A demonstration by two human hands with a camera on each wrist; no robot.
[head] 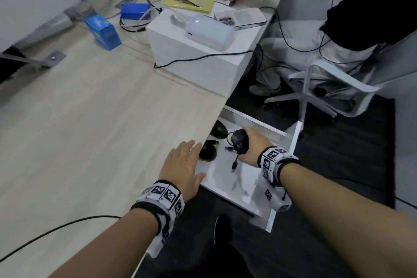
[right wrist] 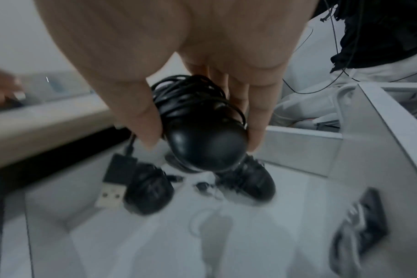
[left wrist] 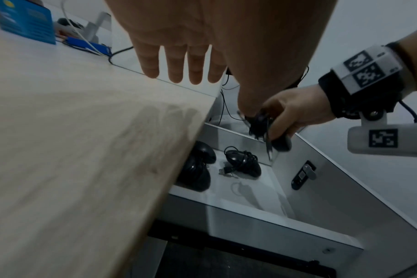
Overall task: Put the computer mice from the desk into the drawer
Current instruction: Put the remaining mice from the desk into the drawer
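We see a black computer mouse [right wrist: 206, 148] with its cable wound around its body, held above the open white drawer [head: 279, 133], its USB plug [right wrist: 112, 188] dangling. Inside the drawer lie three more black mice: one cable-wrapped mouse [left wrist: 244, 163] near the middle, and two mice [left wrist: 198, 169] partly hidden under the desk [head: 90, 119] edge.

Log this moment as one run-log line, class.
right hand: grips black cable-wrapped computer mouse above open white drawer | left hand: flat at pale wooden desk edge | drawer: black mice inside
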